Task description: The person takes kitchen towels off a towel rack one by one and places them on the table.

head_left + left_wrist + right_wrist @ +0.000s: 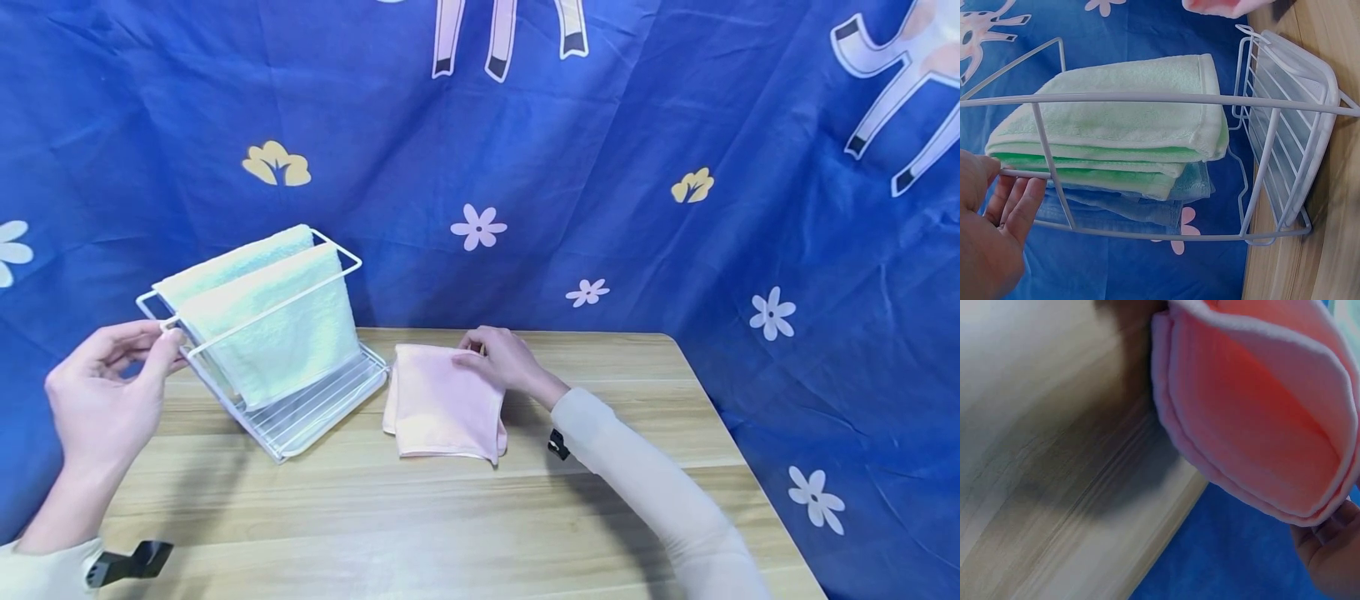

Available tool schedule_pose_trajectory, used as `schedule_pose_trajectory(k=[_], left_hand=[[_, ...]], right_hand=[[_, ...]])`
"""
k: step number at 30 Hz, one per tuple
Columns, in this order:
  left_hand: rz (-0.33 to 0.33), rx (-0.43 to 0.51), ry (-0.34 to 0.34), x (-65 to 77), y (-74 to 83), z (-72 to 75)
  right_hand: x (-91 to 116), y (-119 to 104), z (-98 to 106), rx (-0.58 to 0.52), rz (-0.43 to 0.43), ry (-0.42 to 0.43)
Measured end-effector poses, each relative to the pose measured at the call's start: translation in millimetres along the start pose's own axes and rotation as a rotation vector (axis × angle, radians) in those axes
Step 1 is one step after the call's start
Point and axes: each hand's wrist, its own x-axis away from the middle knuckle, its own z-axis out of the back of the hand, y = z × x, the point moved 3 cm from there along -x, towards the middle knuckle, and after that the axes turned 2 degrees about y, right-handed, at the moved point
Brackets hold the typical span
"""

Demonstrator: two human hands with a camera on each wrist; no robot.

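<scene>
My left hand pinches the end of a white wire rack between thumb and fingers. The rack stands tilted on the table, its slatted base and tray toward the right. Inside it is a folded pale green towel; the left wrist view also shows a folded blue towel beside the green one. To the right of the rack, my right hand grips the upper right corner of a folded pink towel. Its layers hang apart in the right wrist view, where only part of the hand shows.
A wooden table lies under everything, its back edge against a blue curtain printed with flowers and animals. The curtain also runs along the right side. Black straps with small devices sit at both sleeve cuffs.
</scene>
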Motion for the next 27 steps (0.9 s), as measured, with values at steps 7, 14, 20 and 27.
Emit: schedule_pose_trajectory(k=[7, 14, 20, 27], left_hand=[[-0.003, -0.004, 0.001, 0.3, 0.6, -0.9], [-0.011, -0.022, -0.001, 0.2, -0.5, 0.4], [0.001, -0.021, 0.001, 0.0, -0.9, 2.0], [0.012, -0.019, 0.004, 0.3, -0.7, 1.4]], right_hand=[[-8, 12, -9, 0.012, -0.018, -0.014], [-18, 23, -20, 0.013, -0.024, -0.043], [-26, 29, -29, 0.03, -0.014, -0.052], [-34, 32, -37, 0.037, -0.014, -0.076]])
